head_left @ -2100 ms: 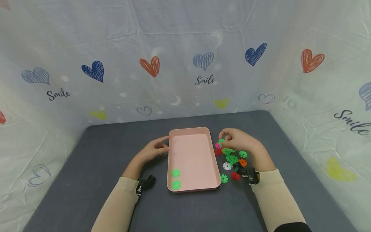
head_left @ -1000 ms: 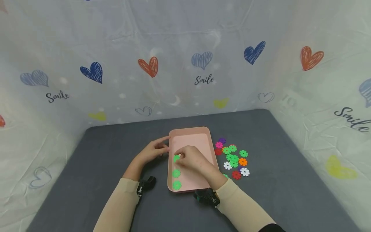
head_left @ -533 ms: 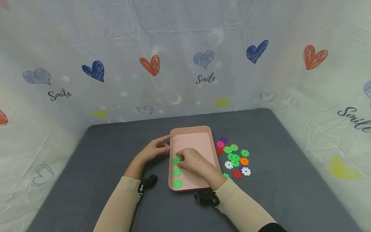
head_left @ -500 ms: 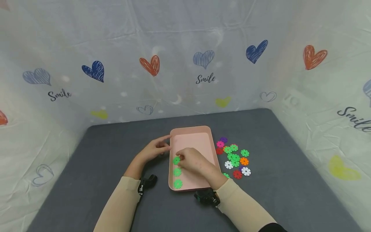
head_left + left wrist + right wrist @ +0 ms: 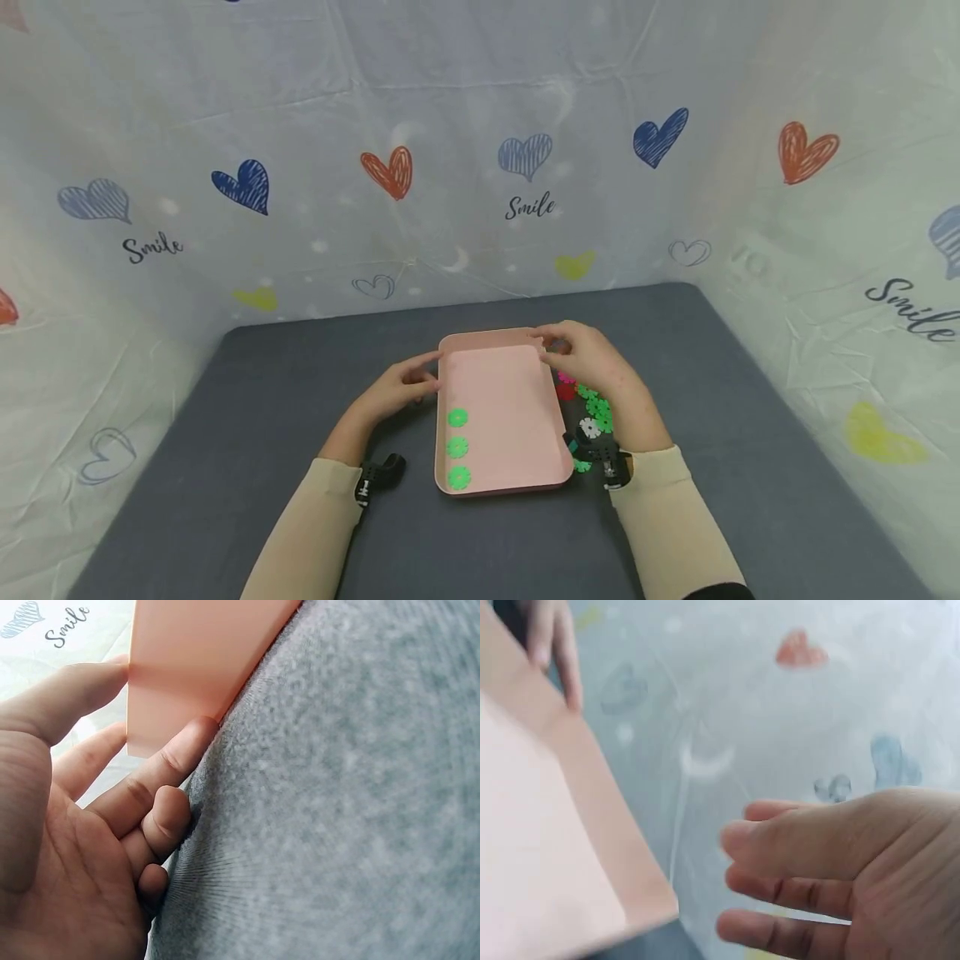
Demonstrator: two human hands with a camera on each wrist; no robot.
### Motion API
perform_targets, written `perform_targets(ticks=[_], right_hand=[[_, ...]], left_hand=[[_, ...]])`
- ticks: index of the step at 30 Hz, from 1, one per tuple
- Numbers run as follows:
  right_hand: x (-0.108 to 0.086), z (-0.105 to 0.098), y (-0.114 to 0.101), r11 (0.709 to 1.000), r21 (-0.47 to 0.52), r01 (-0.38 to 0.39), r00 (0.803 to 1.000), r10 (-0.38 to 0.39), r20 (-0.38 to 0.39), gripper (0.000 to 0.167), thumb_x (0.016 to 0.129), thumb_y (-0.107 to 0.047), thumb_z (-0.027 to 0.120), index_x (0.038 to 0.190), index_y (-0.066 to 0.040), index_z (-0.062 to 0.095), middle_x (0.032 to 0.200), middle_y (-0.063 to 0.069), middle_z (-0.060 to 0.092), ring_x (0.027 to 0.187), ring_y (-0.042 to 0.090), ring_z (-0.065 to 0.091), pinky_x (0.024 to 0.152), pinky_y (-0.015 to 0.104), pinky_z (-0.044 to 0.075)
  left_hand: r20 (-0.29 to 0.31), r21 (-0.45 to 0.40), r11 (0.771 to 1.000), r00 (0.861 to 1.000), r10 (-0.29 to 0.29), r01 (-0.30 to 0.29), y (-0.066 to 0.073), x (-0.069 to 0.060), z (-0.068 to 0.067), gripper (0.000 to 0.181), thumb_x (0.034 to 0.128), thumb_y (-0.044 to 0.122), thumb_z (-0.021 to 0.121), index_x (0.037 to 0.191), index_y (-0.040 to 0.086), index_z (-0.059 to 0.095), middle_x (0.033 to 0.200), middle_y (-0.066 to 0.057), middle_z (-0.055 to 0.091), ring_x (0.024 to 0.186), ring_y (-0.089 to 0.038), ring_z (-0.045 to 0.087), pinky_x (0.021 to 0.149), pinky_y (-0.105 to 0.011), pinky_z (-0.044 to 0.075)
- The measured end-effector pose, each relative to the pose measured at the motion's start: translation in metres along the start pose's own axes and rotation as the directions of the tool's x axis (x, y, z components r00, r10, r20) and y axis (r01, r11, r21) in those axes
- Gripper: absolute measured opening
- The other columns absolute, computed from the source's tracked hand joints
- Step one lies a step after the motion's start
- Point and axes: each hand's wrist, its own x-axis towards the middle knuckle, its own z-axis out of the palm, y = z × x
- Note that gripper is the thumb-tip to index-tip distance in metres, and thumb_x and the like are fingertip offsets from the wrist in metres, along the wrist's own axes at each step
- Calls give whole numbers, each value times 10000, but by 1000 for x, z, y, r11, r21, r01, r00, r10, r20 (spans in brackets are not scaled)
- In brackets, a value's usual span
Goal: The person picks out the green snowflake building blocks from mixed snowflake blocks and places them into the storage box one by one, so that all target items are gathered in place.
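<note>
From above the pink tray's (image 5: 510, 417) near side, the head camera looks forward and down, far enough back to include the gray tabletop (image 5: 442, 550) around the tray and the heart-printed curtain (image 5: 450, 67) beyond it. The left wrist camera sits low and close outside the tray's left wall, facing the left hand (image 5: 82, 840). The right wrist camera looks past the right hand (image 5: 885, 862), near the tray's far right corner, toward the curtain. All three views share tray, curtain and left hand.
</note>
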Motion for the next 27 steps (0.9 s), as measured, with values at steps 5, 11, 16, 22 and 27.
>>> perform_targets(ticks=[5, 11, 16, 22, 27], right_hand=[[1, -10, 37, 990, -61, -131, 988, 135, 75, 367, 944, -78, 730, 1305, -36, 677, 1108, 161, 603, 914, 273, 566, 755, 396, 497], [-4, -10, 58, 950, -86, -299, 938, 310, 156, 302, 836, -37, 823, 1089, 18, 667, 1004, 138, 621, 817, 261, 539, 704, 371, 477], [-6, -7, 65, 930, -92, -355, 924, 364, 119, 233, 831, -40, 836, 989, -1, 670, 962, 123, 626, 793, 256, 552, 684, 368, 487], [-8, -11, 63, 945, -72, -318, 947, 321, 34, 133, 897, -110, 787, 867, -33, 683, 848, 74, 604, 715, 220, 525, 633, 351, 449], [-8, -22, 42, 977, 5, -215, 975, 215, -51, 214, 957, -180, 726, 1097, -23, 687, 780, 52, 548, 651, 219, 517, 599, 352, 437]], left_hand=[[15, -18, 1000, 1000, 6, -6, 15, -7, -2, 636, 993, 91, 681, 1548, -37, 398, 1017, -143, 715, 859, -382, 596, 743, -421, 482], [22, -14, 1000, 1000, 0, 1, 18, -10, -3, 639, 997, 100, 684, 1549, -40, 394, 1019, -129, 716, 866, -411, 587, 755, -433, 477], [16, -6, 1000, 1000, -1, 1, 1, -1, -1, 640, 995, 92, 683, 1549, -42, 392, 1016, -139, 715, 837, -397, 579, 740, -434, 472], [-2, 7, 1000, 1000, 1, -1, -19, 8, 0, 652, 998, 107, 682, 1563, -20, 382, 1007, -126, 713, 804, -344, 577, 712, -422, 467], [-5, 9, 1000, 1000, 2, -2, -20, 8, -1, 670, 989, 173, 712, 1571, 43, 407, 1026, -114, 718, 810, -275, 589, 717, -394, 476]])
